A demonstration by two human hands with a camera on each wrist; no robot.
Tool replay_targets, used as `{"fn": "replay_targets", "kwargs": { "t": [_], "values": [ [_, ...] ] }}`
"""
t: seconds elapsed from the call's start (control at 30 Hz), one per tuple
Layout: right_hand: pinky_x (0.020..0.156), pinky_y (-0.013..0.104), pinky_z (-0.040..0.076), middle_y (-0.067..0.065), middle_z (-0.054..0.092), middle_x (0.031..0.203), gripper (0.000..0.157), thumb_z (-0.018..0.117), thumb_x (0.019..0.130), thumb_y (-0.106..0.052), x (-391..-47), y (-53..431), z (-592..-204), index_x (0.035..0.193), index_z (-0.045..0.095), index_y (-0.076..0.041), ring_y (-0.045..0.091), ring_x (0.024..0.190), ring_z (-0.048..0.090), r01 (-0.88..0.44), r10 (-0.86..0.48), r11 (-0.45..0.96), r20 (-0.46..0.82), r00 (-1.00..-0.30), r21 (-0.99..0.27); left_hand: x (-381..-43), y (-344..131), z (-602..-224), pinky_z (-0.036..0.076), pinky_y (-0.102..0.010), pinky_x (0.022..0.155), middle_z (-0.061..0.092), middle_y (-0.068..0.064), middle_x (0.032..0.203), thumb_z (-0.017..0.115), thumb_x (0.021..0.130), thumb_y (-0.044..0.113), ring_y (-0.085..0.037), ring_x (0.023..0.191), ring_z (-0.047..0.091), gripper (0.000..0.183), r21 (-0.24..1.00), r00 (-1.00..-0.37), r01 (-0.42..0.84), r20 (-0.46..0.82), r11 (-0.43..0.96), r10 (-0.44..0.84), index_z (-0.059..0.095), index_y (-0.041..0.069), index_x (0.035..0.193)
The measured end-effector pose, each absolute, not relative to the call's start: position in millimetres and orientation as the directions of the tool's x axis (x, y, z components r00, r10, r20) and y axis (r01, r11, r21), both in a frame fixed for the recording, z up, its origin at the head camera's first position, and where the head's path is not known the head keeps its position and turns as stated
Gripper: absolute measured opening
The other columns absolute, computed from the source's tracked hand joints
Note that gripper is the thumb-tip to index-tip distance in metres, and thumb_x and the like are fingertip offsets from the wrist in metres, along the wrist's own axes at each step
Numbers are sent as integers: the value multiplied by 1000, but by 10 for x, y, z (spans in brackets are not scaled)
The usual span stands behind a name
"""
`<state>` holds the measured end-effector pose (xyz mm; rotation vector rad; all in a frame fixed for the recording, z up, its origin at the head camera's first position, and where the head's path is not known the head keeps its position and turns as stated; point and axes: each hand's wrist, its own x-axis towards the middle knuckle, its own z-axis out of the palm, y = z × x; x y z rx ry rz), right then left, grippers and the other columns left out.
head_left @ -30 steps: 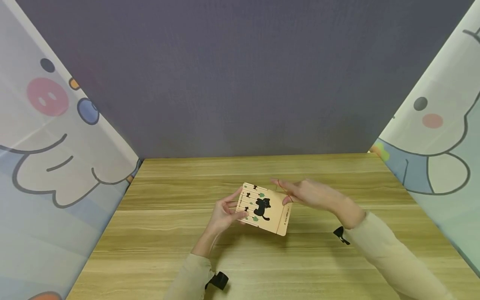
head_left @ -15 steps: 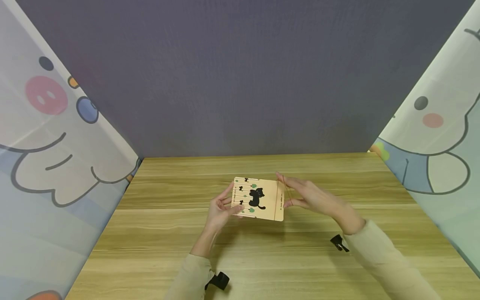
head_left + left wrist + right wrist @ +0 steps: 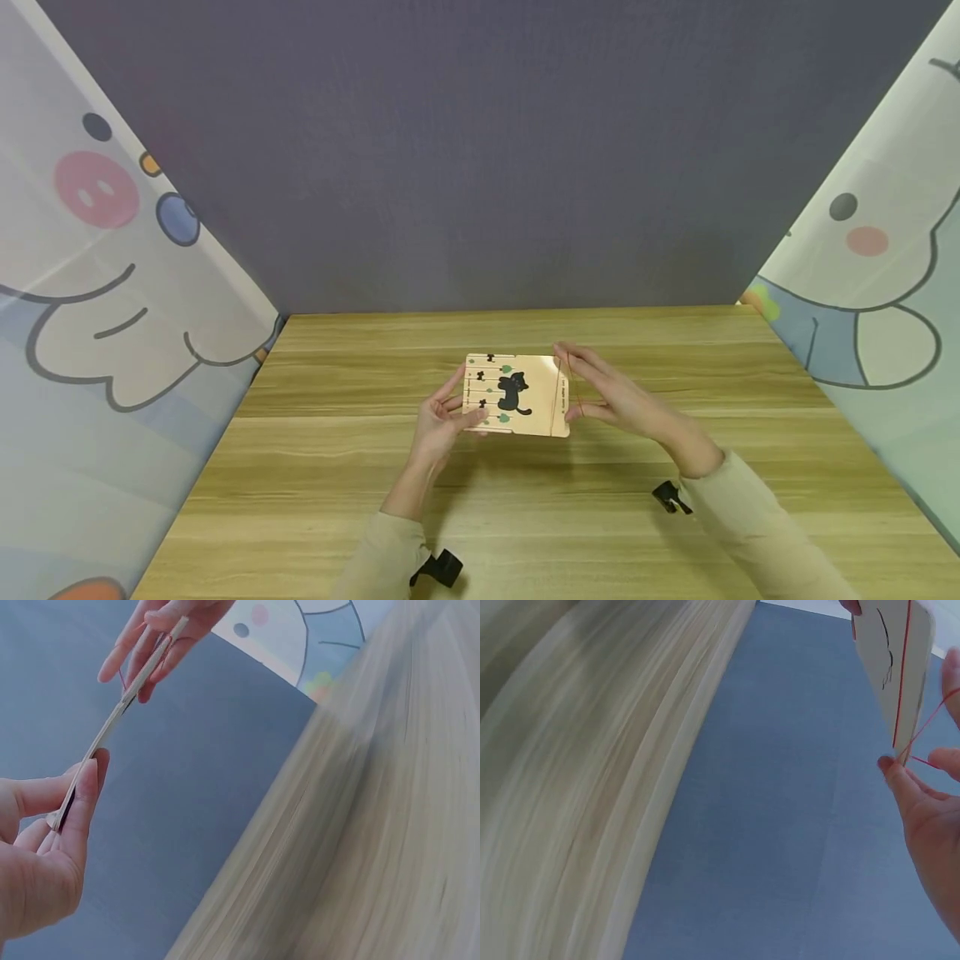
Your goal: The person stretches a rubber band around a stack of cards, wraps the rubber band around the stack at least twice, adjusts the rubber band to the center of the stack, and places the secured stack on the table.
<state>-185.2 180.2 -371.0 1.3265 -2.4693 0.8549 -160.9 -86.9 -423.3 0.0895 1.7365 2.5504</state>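
A thin cream notebook with a black cat print is held up above the table, roughly level in the head view. At its left end my left hand grips it, thumb on the printed face and fingers behind, as the left wrist view shows of the notebook's edge. A red elastic band runs across the cover near the right end. My right hand holds part of the band stretched out past the notebook's right edge, between spread fingers and thumb. The thumb tip is close to the notebook's corner.
Below the hands lies a wood-grain table. A dark grey panel rises behind it, and cartoon-printed walls stand at both sides. Black straps hang from the wrists.
The notebook has moved slightly left and turned from tilted to nearly level. My right hand has spread its fingers, and the band now stretches beyond the notebook's right edge.
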Motion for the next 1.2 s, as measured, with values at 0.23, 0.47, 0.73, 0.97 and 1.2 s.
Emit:
{"fn": "replay_targets", "kwargs": {
  "t": [0.23, 0.47, 0.73, 0.97, 1.2],
  "values": [
    [94, 46, 43, 13, 30, 135, 89, 73, 67, -21, -1862, 1773, -3746, 140, 24, -6, 27, 118, 38, -812, -679, 383, 461, -571, -440, -1578, -836, -4226, 58, -33, 56, 59, -26, 102, 63, 68, -18, -21, 64, 64, 77, 918, -998, -6, 17, -397, 55, 40, 14, 133],
    [99, 42, 38, 24, 15, 140, 98, 76, 56, -17, -1869, 1773, -3723, 137, 25, 2, 37, 120, 32, -864, -734, 264, 492, -468, -428, -1563, -836, -4221, 58, -31, 55, 62, -24, 94, 62, 69, -19, -19, 62, 64, 76, 909, -998, 7, 29, -416, 46, 39, 13, 134],
    [103, 31, 34, 27, 7, 141, 101, 79, 52, -18, -1865, 1775, -3689, 137, 26, 2, 37, 120, 34, -879, -752, 210, 504, -424, -427, -1549, -836, -4224, 58, -30, 54, 64, -20, 92, 63, 68, -18, -19, 62, 63, 75, 906, -999, -10, 7, -423, 38, 41, 13, 133],
    [101, 24, 35, 21, 21, 138, 87, 77, 62, -32, -1858, 1747, -3697, 131, 38, 4, 31, 118, 35, -902, -725, 228, 554, -409, -367, -1533, -831, -4230, 58, -30, 55, 65, -18, 92, 62, 69, -19, -18, 63, 64, 74, 892, -999, 9, 27, -451, 33, 40, 13, 133],
    [98, 19, 36, 28, 29, 129, 79, 80, 56, -5, -1753, 1673, -3573, 123, 43, 10, 37, 109, 40, -910, -707, 160, 599, -376, -382, -1531, -828, -4224, 58, -31, 55, 63, -20, 97, 61, 70, -19, -18, 65, 64, 74, 888, -998, 23, 44, -459, 34, 40, 14, 134]
  ]
}}
